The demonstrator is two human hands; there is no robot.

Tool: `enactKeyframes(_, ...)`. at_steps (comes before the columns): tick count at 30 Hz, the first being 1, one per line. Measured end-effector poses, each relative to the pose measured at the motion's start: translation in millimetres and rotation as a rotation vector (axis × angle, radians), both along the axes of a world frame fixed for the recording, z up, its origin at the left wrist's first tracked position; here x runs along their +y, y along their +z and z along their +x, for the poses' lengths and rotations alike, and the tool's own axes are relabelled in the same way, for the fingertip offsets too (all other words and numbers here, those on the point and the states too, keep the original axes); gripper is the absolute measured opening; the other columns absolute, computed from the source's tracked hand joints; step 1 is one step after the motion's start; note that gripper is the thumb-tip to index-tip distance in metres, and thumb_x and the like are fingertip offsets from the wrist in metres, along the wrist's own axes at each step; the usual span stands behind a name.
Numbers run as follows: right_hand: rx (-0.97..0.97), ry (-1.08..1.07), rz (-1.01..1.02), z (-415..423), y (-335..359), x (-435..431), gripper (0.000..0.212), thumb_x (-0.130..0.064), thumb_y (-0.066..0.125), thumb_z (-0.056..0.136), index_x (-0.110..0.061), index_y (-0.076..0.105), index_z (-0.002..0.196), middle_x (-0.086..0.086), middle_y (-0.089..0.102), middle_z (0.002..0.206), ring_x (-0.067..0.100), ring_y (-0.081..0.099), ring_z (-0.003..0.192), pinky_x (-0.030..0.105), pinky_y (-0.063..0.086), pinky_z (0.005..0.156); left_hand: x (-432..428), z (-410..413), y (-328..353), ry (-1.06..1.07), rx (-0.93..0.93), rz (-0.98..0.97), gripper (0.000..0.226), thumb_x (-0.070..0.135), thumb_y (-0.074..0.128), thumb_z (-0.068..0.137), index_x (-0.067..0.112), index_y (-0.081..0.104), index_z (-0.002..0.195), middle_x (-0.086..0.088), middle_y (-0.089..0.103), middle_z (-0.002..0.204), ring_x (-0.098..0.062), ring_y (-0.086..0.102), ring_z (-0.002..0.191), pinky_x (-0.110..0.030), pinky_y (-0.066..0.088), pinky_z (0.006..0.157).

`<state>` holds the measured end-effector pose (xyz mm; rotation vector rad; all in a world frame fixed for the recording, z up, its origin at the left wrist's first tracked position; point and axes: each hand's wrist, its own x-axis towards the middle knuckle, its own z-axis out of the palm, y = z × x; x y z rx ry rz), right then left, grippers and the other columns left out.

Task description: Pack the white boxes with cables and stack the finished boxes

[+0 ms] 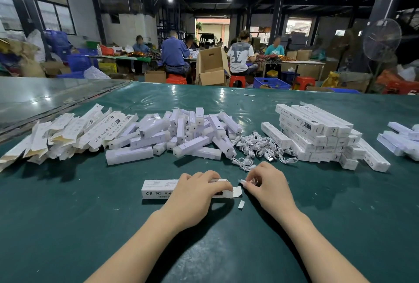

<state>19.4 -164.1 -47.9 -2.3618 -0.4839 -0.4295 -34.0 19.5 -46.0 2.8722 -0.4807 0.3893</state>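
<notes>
The white box (158, 188) lies lengthwise on the desk (68, 214), near centre. It is held down under the curled fingers of the left hand (195, 194), and its right end flap (237, 191) is open. A small white tab (243, 182) is pinched by the right hand (269, 188). The card is judged light and easily crushed, so it is best gripped along its long edges.

On the green surface (90, 214) a white box (158, 188) lies on its side. The left grip (199, 192) holds it from above, fingers curled over it. The right grip (269, 187) pinches a flap at the box's open end. Behind them lie a heap of white cables (260, 146), a stack of closed boxes (317, 133) to the right, and flat cartons (68, 131) on the left
</notes>
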Motion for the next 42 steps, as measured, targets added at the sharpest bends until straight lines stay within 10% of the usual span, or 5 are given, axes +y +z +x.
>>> enactKeyframes(8, 0.236, 0.094, 0.606, -10, 11, 5, 0.036, 0.003, 0.079, 0.063, -0.021, 0.055, 0.077, 0.002, 0.060, 0.092, 0.002, 0.063, 0.063, 0.012, 0.049, 0.062, -1, 0, -1, 0.004, -0.014, -0.017, 0.061, 0.002, 0.032, 0.084, 0.049, 0.043, 0.121, 0.017, 0.041, 0.130, -0.010, 0.042, 0.112, -0.027, 0.019, 0.079)
enactKeyframes(12, 0.328, 0.180, 0.526, -15, 10, 11, 0.034, 0.011, 0.074, 0.065, -0.018, 0.058, 0.074, 0.014, 0.063, 0.085, 0.015, 0.067, 0.067, 0.030, 0.056, 0.069, -1, 0, -1, 0.006, -0.025, -0.022, 0.062, 0.002, 0.033, 0.084, 0.050, 0.041, 0.123, 0.019, 0.042, 0.128, -0.009, 0.043, 0.112, -0.027, 0.022, 0.080)
enactKeyframes(37, 0.331, 0.292, 0.212, -15, 13, 6, 0.024, 0.002, 0.073, 0.068, -0.020, 0.074, 0.075, -0.019, 0.062, 0.056, -0.006, 0.052, 0.052, 0.008, 0.039, 0.059, -4, 1, 3, 0.072, -0.033, -0.034, 0.044, 0.027, 0.047, 0.086, 0.043, 0.040, 0.126, 0.010, 0.055, 0.107, -0.014, 0.048, 0.106, -0.027, 0.030, 0.087)
enactKeyframes(42, 0.195, 0.239, 0.188, -18, 9, 14, 0.025, 0.003, 0.071, 0.067, -0.018, 0.071, 0.081, -0.013, 0.064, 0.069, 0.009, 0.060, 0.069, 0.021, 0.049, 0.071, -2, 1, 4, 0.047, -0.032, -0.064, 0.054, 0.025, 0.049, 0.086, 0.038, 0.034, 0.136, 0.007, 0.055, 0.115, -0.016, 0.049, 0.109, -0.027, 0.033, 0.089)
